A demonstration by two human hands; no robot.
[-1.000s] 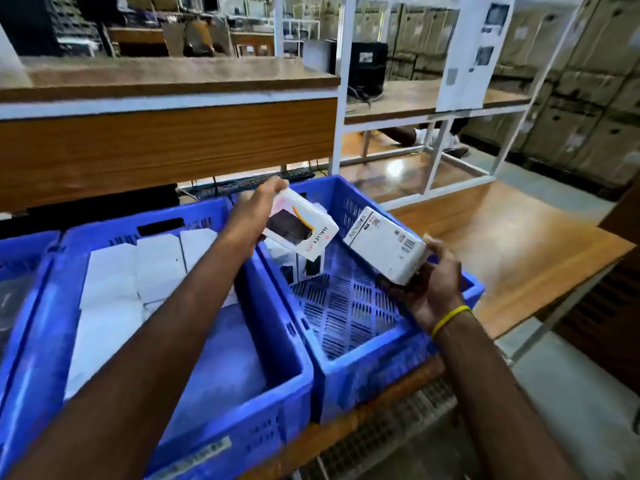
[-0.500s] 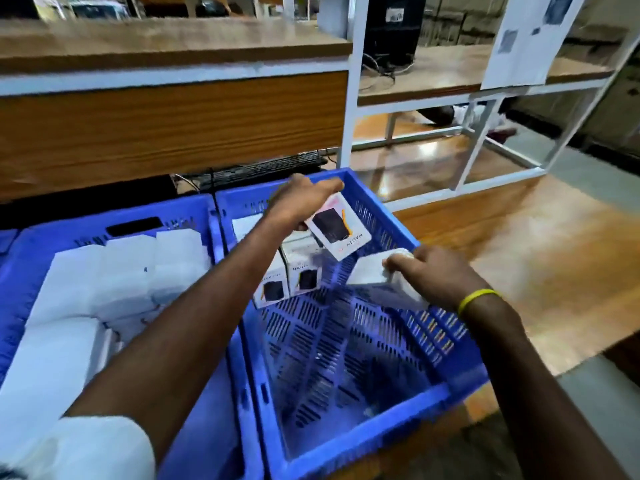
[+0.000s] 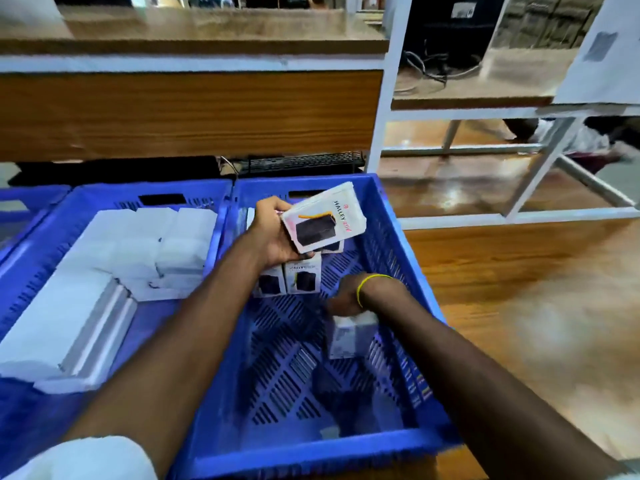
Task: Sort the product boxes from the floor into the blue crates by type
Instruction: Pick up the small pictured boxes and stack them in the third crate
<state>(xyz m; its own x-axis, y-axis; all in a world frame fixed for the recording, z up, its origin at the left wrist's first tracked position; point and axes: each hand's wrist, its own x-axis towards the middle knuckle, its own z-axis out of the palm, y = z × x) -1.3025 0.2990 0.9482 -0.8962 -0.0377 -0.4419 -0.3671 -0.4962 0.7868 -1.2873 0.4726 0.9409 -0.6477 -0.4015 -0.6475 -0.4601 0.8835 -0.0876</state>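
My left hand (image 3: 273, 233) holds a white product box (image 3: 323, 221) with a dark picture and orange strap print, above the far end of the right blue crate (image 3: 398, 258). My right hand (image 3: 346, 299) is low inside that crate, fingers closed on the top of a second white box (image 3: 349, 336) that stands near the crate's right wall. More boxes of the same print (image 3: 301, 277) stand in a row at the crate's far end. The left blue crate (image 3: 104, 199) holds several plain white boxes (image 3: 149, 251).
A third blue crate (image 3: 24, 202) shows at the far left edge. Behind the crates lie a black keyboard (image 3: 301, 162) and a wooden shelf front (image 3: 187, 112). A white metal rack (image 3: 384, 109) stands to the right, with wooden surface (image 3: 519, 271) beside the crates.
My right hand has gone down into the right crate with its white box, from rim height to near the floor. My left hand still holds its box over the far end.
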